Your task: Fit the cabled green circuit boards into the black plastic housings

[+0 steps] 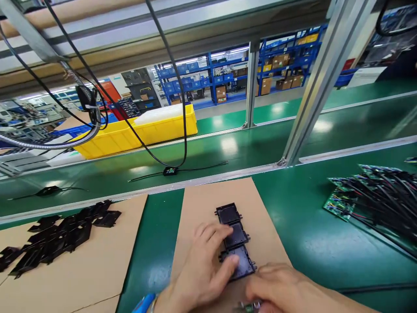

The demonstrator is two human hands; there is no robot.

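- Head view: three black plastic trays point(235, 238) lie end to end in a short row on a sheet of brown cardboard point(208, 200) on the green counter point(302, 234). The row's long axis runs away from the person, tilted slightly to the left.
- Left hand point(203, 271) rests on the near end of the row, fingers spread flat; its thumb lies on the nearest tray and its fingertips touch the middle one. This grip is open, pressing rather than clasping.
- Right hand point(280, 289) sits just right of the nearest tray, low in frame, curled round a small greenish part point(249, 306); what it is I cannot tell.
- Left hand is nearer the trays.
- Each tray is a shallow, squarish, matte shell with small tabs on its sides.
- More black trays point(58, 237) lie heaped on a second cardboard sheet to the left; green circuit boards with wires point(374, 195) lie well apart on the right.
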